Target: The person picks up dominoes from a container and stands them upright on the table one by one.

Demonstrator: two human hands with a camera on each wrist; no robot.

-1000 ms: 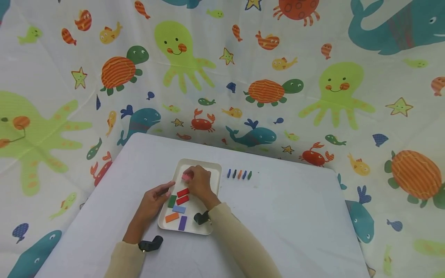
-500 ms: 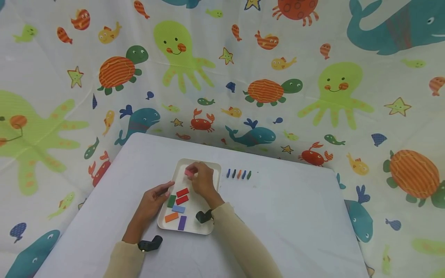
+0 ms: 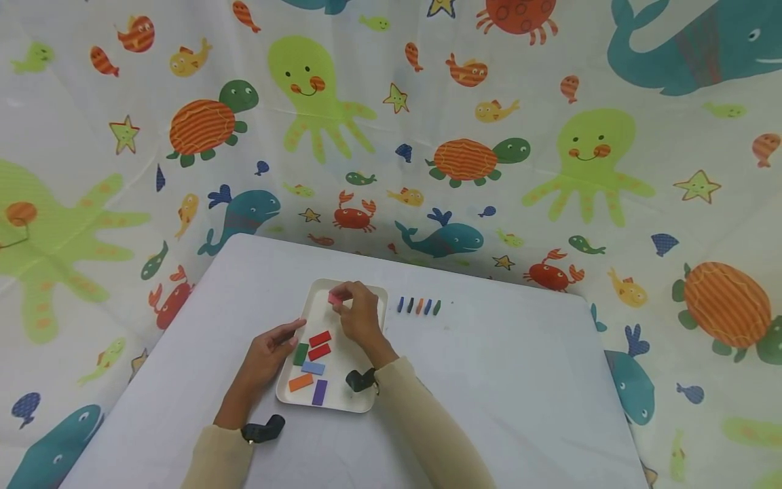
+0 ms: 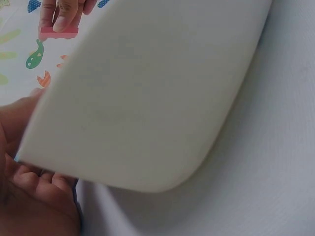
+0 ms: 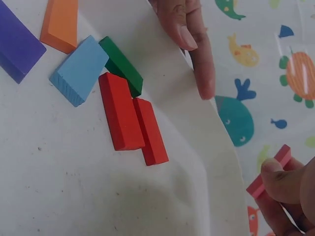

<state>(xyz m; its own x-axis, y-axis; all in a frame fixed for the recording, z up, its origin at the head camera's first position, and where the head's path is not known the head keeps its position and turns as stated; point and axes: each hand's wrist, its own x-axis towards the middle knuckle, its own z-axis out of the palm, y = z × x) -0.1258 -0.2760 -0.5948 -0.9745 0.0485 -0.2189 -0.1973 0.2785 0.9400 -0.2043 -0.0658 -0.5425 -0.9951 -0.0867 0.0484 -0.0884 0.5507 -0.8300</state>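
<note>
My right hand (image 3: 360, 316) pinches a small pink block (image 3: 334, 298) between thumb and fingers, above the far part of a white tray (image 3: 381, 305). In the right wrist view the pink block (image 5: 284, 154) appears beyond the tray's rim. My left hand (image 3: 265, 353) holds the tray's left edge, its thumb at the rim and other fingers outside and below. Near that hand lie two red blocks (image 5: 120, 112), a green block (image 5: 120, 64) and a light blue block (image 5: 79, 71). An orange block (image 3: 301, 382) and a purple block (image 3: 320, 392) lie nearer the front.
Right of the tray, several short coloured sticks (image 3: 419, 306) stand in a row on the white-covered table (image 3: 519, 380). A curtain (image 3: 379, 88) printed with sea animals hangs behind and around the table.
My right hand has moved slightly right and away from me with the pink block. My left hand stays at the tray's left edge, and the other blocks keep their places.
</note>
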